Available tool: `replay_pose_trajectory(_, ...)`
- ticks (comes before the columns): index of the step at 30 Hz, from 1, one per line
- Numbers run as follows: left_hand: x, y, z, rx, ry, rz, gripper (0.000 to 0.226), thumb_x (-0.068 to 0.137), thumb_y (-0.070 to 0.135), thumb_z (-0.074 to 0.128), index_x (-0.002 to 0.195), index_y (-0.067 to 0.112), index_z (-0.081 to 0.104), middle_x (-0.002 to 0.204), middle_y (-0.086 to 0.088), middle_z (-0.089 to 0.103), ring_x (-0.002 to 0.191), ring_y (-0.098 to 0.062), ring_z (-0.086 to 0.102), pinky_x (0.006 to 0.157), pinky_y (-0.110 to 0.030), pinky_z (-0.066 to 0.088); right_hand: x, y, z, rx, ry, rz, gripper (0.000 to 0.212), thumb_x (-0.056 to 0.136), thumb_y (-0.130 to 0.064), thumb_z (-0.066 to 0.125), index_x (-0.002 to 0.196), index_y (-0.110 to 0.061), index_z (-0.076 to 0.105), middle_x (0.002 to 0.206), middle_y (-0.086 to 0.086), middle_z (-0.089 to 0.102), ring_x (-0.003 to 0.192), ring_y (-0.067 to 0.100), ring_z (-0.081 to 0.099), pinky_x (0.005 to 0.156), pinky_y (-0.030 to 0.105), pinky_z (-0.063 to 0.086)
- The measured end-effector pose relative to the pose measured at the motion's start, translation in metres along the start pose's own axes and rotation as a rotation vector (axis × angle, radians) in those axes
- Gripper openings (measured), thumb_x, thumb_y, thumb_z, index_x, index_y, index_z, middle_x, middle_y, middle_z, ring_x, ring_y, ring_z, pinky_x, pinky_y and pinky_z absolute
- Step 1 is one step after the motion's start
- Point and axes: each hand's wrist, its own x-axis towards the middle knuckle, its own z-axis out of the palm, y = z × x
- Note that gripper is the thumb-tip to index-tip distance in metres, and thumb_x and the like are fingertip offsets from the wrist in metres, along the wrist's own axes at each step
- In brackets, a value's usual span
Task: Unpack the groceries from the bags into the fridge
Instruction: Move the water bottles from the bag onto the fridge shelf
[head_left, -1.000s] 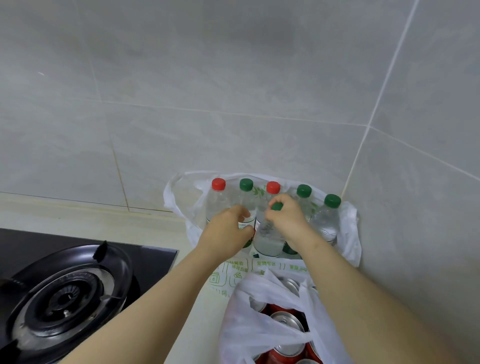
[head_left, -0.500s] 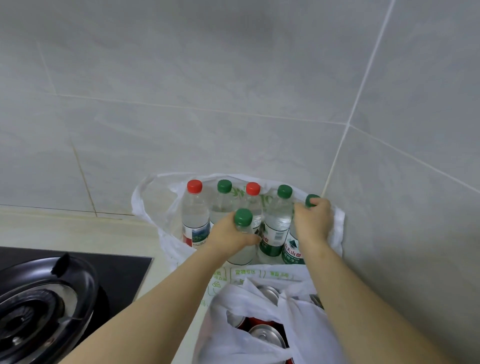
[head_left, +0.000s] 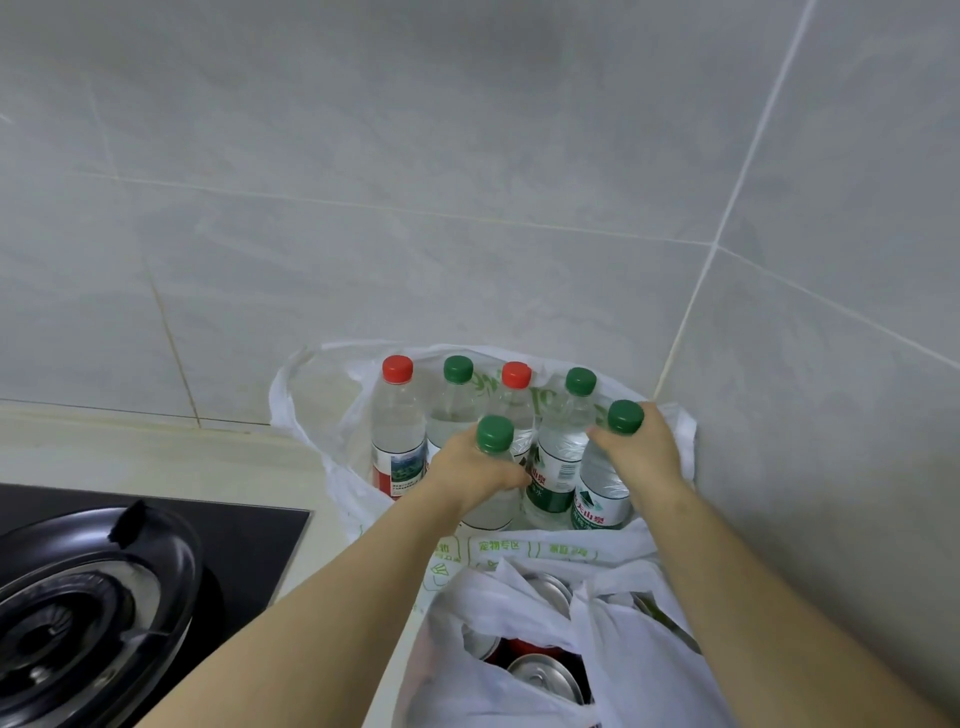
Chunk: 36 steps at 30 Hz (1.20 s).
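Observation:
A white plastic bag (head_left: 332, 457) stands in the counter's back corner with several water bottles upright in it, some red-capped (head_left: 397, 415), some green-capped (head_left: 563, 452). My left hand (head_left: 467, 467) grips the neck of a green-capped bottle (head_left: 494, 434) at the front. My right hand (head_left: 641, 452) grips the neck of another green-capped bottle (head_left: 602, 493) at the right. A second white bag (head_left: 519, 670) nearer to me holds several drink cans (head_left: 545, 680).
A black gas hob with a round burner (head_left: 78, 618) lies at the lower left. Grey tiled walls (head_left: 467, 182) meet in a corner right behind the bottle bag. A pale counter strip (head_left: 156, 452) runs between hob and wall.
Each hand has closed on a separate green-capped bottle; the right hand shifted from the middle bottle to the rightmost one. The view has moved closer and left.

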Motion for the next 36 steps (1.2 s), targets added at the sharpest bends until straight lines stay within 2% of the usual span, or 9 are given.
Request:
replay_pose_trajectory(6,-0.001,-0.001,0.001,-0.004,0.014,0.005,0.020,0.072,0.006,0.071,0.072,0.017,0.053,0.076,0.000,0.058,0.074,-0.015,0.054,0.065,-0.024,0.043,-0.016,0.000,0.009,0.012,-0.008,-0.059,0.025,0.084,-0.009,0.064,0.100,-0.015,0.047,0.084,-0.003,0.054,0.089,0.021,0.054,0.078,0.030,0.041)
replay_pose_trajectory(11,-0.001,-0.001,0.001,-0.017,0.038,-0.004,0.020,0.071,0.006,0.072,0.084,0.017,0.060,0.084,-0.001,0.063,0.084,-0.018,0.058,0.075,-0.028,0.046,-0.027,-0.008,0.020,0.103,-0.133,-0.056,0.025,0.084,-0.011,0.065,0.101,-0.015,0.047,0.086,-0.006,0.056,0.083,0.016,0.055,0.076,0.030,0.042)
replay_pose_trajectory(15,-0.001,-0.002,0.001,-0.029,0.028,0.005,0.019,0.072,0.003,0.070,0.081,0.017,0.060,0.080,0.000,0.063,0.081,-0.017,0.057,0.073,-0.026,0.047,-0.029,-0.010,0.026,0.080,-0.222,-0.056,0.022,0.080,-0.007,0.065,0.085,-0.020,0.049,0.086,0.002,0.058,0.083,0.020,0.055,0.080,0.035,0.045)
replay_pose_trajectory(19,0.001,-0.006,0.001,-0.034,0.031,-0.040,0.028,0.069,0.008,0.073,0.095,0.008,0.064,0.095,-0.009,0.068,0.091,-0.021,0.061,0.081,-0.031,0.048,-0.030,-0.009,0.020,0.099,-0.226,0.002,0.018,0.073,-0.004,0.062,0.077,-0.017,0.051,0.072,-0.001,0.054,0.072,0.018,0.051,0.067,0.030,0.042)
replay_pose_trajectory(22,0.003,-0.006,0.001,-0.036,0.021,-0.075,0.036,0.069,0.010,0.074,0.102,0.006,0.063,0.103,-0.011,0.067,0.090,-0.017,0.059,0.073,-0.025,0.045,-0.032,-0.005,0.014,0.072,-0.302,0.088,0.012,0.073,-0.010,0.063,0.073,-0.018,0.055,0.070,-0.003,0.056,0.072,0.016,0.052,0.067,0.028,0.041)
replay_pose_trajectory(24,0.002,-0.005,0.001,-0.030,0.023,-0.099,0.036,0.070,0.010,0.074,0.103,0.006,0.062,0.101,-0.009,0.066,0.086,-0.015,0.056,0.071,-0.025,0.043,-0.035,0.000,0.012,0.082,-0.361,0.137,0.010,0.075,-0.013,0.066,0.071,-0.019,0.058,0.072,-0.003,0.058,0.074,0.015,0.054,0.069,0.027,0.042)
replay_pose_trajectory(29,0.001,-0.002,0.000,0.013,0.005,-0.132,0.032,0.069,0.013,0.075,0.098,0.009,0.061,0.097,-0.007,0.063,0.091,-0.018,0.055,0.079,-0.031,0.042,-0.037,-0.002,0.008,0.103,-0.442,0.160,0.014,0.077,-0.014,0.070,0.068,-0.021,0.060,0.069,-0.006,0.060,0.074,0.010,0.055,0.068,0.024,0.041)
replay_pose_trajectory(33,-0.006,-0.002,0.003,0.002,0.088,-0.133,0.034,0.068,0.013,0.075,0.100,0.014,0.062,0.098,-0.006,0.064,0.094,-0.022,0.057,0.081,-0.035,0.049,-0.044,-0.006,0.008,0.118,-0.427,0.170,0.014,0.078,-0.011,0.067,0.070,-0.019,0.057,0.073,-0.003,0.058,0.078,0.014,0.053,0.068,0.026,0.040)
replay_pose_trajectory(36,-0.016,-0.002,0.003,-0.032,0.130,-0.098,0.030,0.068,0.011,0.075,0.094,0.015,0.063,0.096,-0.005,0.066,0.093,-0.021,0.059,0.077,-0.030,0.046,-0.050,-0.010,0.007,0.148,-0.388,0.174,0.013,0.080,-0.009,0.065,0.073,-0.017,0.057,0.074,-0.002,0.058,0.077,0.013,0.053,0.064,0.024,0.039)
